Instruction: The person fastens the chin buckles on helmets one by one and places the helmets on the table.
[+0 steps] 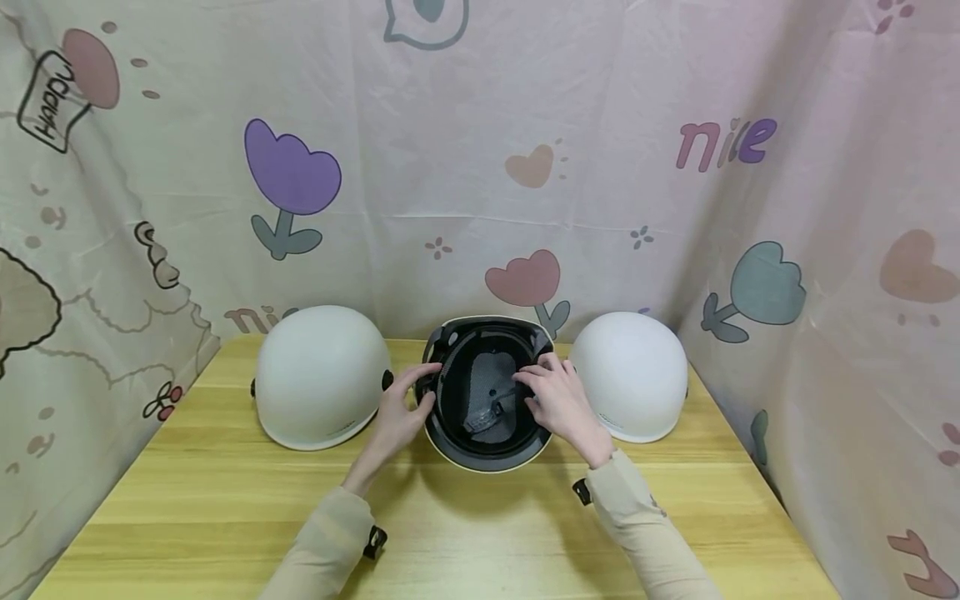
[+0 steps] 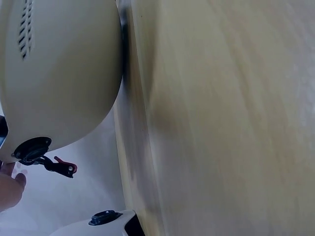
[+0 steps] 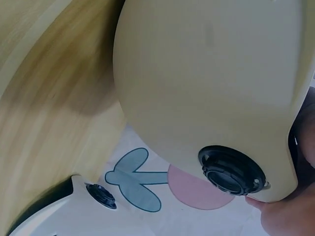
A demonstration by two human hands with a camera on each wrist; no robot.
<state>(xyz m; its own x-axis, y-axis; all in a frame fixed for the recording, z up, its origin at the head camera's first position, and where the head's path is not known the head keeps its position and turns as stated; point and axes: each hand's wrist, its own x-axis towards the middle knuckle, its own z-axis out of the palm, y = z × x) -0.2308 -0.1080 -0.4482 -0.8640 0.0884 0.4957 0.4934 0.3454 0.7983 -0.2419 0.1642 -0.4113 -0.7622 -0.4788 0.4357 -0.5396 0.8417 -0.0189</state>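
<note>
An upturned cream helmet (image 1: 490,462) shows its black padded inside between my hands. My left hand (image 1: 397,417) grips its left rim with thumb and fingers; in the left wrist view, fingertips (image 2: 11,189) show at the edge beside a round black side knob (image 2: 32,148). My right hand (image 1: 562,400) holds the right rim, its fingers bent over into the opening. The right wrist view shows the smooth shell (image 3: 206,83), another black knob (image 3: 231,169) and part of the right hand (image 3: 290,211) at the rim. A dark buckle with red (image 2: 64,167) hangs by the left knob.
A white helmet (image 1: 322,379) rests dome up to the left, near my left hand. Another white helmet (image 1: 630,375) stands dome up on the right, behind my right hand. The wooden table (image 1: 480,542) meets a printed curtain (image 1: 420,167) at the back and sides.
</note>
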